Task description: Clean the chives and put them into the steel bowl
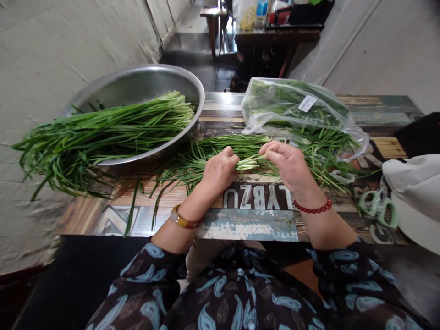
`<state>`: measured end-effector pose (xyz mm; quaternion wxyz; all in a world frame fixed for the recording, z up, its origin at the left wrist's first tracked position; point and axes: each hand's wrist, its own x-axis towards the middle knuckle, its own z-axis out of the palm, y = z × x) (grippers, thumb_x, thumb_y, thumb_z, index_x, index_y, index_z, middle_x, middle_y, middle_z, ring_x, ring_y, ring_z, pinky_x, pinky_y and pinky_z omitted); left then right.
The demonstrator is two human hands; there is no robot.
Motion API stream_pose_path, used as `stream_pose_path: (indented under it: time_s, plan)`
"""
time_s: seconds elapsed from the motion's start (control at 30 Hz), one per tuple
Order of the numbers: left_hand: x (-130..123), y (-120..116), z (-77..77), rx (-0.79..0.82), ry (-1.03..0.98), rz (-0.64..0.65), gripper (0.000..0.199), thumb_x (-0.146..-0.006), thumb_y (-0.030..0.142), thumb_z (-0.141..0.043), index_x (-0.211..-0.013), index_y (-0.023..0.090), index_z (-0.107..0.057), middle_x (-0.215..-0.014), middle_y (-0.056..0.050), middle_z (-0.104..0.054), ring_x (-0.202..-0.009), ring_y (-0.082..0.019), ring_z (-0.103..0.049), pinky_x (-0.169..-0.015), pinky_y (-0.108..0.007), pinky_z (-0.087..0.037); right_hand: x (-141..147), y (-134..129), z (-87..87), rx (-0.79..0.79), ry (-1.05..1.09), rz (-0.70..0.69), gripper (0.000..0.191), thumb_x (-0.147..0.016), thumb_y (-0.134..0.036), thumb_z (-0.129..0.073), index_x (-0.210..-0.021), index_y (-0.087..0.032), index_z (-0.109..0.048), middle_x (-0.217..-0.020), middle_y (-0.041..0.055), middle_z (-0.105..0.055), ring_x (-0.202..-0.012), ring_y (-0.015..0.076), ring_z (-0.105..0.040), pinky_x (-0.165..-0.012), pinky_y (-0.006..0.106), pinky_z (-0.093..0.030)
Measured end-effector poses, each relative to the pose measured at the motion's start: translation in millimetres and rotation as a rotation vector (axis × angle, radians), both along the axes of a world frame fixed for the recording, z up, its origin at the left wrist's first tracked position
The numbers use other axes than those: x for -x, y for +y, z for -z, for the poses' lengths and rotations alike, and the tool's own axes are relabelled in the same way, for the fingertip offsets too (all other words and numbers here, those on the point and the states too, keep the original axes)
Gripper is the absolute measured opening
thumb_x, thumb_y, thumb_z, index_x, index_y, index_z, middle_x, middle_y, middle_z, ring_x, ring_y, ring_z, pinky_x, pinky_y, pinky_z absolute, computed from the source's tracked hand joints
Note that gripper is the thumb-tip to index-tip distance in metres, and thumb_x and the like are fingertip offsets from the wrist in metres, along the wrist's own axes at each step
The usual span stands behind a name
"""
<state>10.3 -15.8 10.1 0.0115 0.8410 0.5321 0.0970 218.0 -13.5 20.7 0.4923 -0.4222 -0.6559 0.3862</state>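
My left hand (222,169) is closed around a bunch of garlic chives (248,163), whose pale stem ends stick out to the right. Their green leaves trail left across the table. My right hand (283,160) pinches at the tip of a stem just right of the bunch, with thumb and forefinger together. More loose chives (237,141) lie behind both hands. To the left, a large steel basin (137,75) holds a thick pile of chives (117,126), leaves hanging over its rim. A clear plastic bag (302,105) of chives lies open behind my right hand.
The patterned wooden table (254,227) ends close to my body. At the right lie green-handled scissors (378,207) and a pale cap (417,192). Stray leaves (132,211) lie near the front left edge. Another table (278,36) with a water bottle (261,11) stands beyond.
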Motion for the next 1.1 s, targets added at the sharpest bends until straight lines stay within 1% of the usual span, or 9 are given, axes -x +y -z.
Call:
stream_pose_path:
  time_s: [0.13,0.27,0.4,0.53,0.63,0.7,0.87,0.93,1.1]
  plan:
    - [-1,0,-2.2,0.019,-0.003,-0.017,0.016,-0.08,0.005,-0.056,-0.081,0.017,-0.067,-0.096,-0.009,-0.06,-0.075,-0.019,-0.056,-0.057,-0.029,-0.035,-23,9,-6.7,0.141,0.243,0.005,0.028,-0.09,-0.048,-0.044,-0.074,-0.026,-0.043,-0.08,0.0005,-0.063,-0.059,0.014,-0.053,-0.055,0.03,-0.045]
    - [1,1,-1.9,0.024,-0.054,-0.031,0.014,-0.079,0.005,-0.058,-0.079,0.018,-0.064,-0.095,-0.008,-0.059,-0.075,-0.019,-0.056,-0.057,-0.029,-0.033,-40,12,-20.7,0.2,0.353,0.009,0.035,-0.089,-0.05,-0.044,-0.068,-0.025,-0.03,-0.06,-0.0035,-0.045,-0.044,0.0121,-0.037,-0.046,0.029,-0.038]
    - [6,6,1.1,-0.027,-0.283,-0.054,0.014,-0.085,0.013,-0.059,-0.071,0.018,-0.058,-0.088,-0.005,-0.056,-0.076,-0.017,-0.053,-0.061,-0.028,-0.035,-36,6,-25.0,0.247,0.388,-0.058,0.036,-0.091,-0.053,-0.047,-0.069,-0.026,-0.036,-0.05,-0.0059,-0.039,-0.04,0.0116,-0.034,-0.045,0.028,-0.037]
    - [14,15,4.2,-0.051,-0.577,-0.027,0.03,-0.088,0.023,-0.059,-0.061,0.019,-0.048,-0.077,-0.002,-0.05,-0.076,-0.016,-0.05,-0.067,-0.028,-0.038,-29,1,-21.4,0.257,0.104,-0.333,0.035,-0.092,-0.05,-0.052,-0.072,-0.022,-0.058,-0.063,0.0005,-0.063,-0.06,0.0151,-0.06,-0.06,0.029,-0.049]
    - [16,19,4.0,0.002,-0.684,0.007,0.03,-0.085,0.022,-0.062,-0.058,0.018,-0.048,-0.075,-0.001,-0.051,-0.077,-0.016,-0.051,-0.072,-0.029,-0.039,-27,1,-18.3,0.242,-0.24,-0.502,0.033,-0.091,-0.044,-0.057,-0.074,-0.018,-0.07,-0.077,0.0042,-0.072,-0.076,0.0163,-0.066,-0.072,0.028,-0.05]
    - [17,18,2.5,0.068,-0.726,0.037,0.029,-0.084,0.025,-0.063,-0.059,0.017,-0.051,-0.075,-0.001,-0.053,-0.077,-0.016,-0.051,-0.073,-0.029,-0.039,-24,2,-14.1,0.216,-0.316,-0.432,0.03,-0.09,-0.04,-0.06,-0.076,-0.018,-0.073,-0.08,0.0041,-0.074,-0.077,0.0158,-0.066,-0.072,0.028,-0.049]
    - [15,12,-3.3,0.328,-0.839,0.093,0.029,-0.086,0.034,-0.061,-0.065,0.015,-0.059,-0.067,0.001,-0.052,-0.067,-0.013,-0.048,-0.065,-0.025,-0.037,-10,7,4.0,0.013,-0.123,-0.015,0.019,-0.086,-0.033,-0.065,-0.098,-0.019,-0.069,-0.092,0.0045,-0.074,-0.086,0.0175,-0.069,-0.076,0.03,-0.051]
    - [13,10,-5.7,0.387,-0.876,0.091,0.027,-0.085,0.036,-0.062,-0.069,0.014,-0.062,-0.068,0.001,-0.055,-0.068,-0.013,-0.049,-0.065,-0.024,-0.038,-4,8,9.0,-0.092,-0.169,0.029,0.023,-0.083,-0.03,-0.068,-0.104,-0.021,-0.068,-0.097,0.0048,-0.074,-0.091,0.019,-0.069,-0.08,0.033,-0.052]
    - [11,9,-9.4,0.426,-0.922,0.131,0.025,-0.084,0.036,-0.064,-0.071,0.014,-0.063,-0.07,0.001,-0.057,-0.068,-0.012,-0.049,-0.066,-0.024,-0.039,7,10,14.6,-0.287,-0.287,0.036,0.014,-0.081,-0.027,-0.071,-0.093,-0.021,-0.069,-0.089,0.0036,-0.073,-0.086,0.0197,-0.067,-0.084,0.037,-0.052]
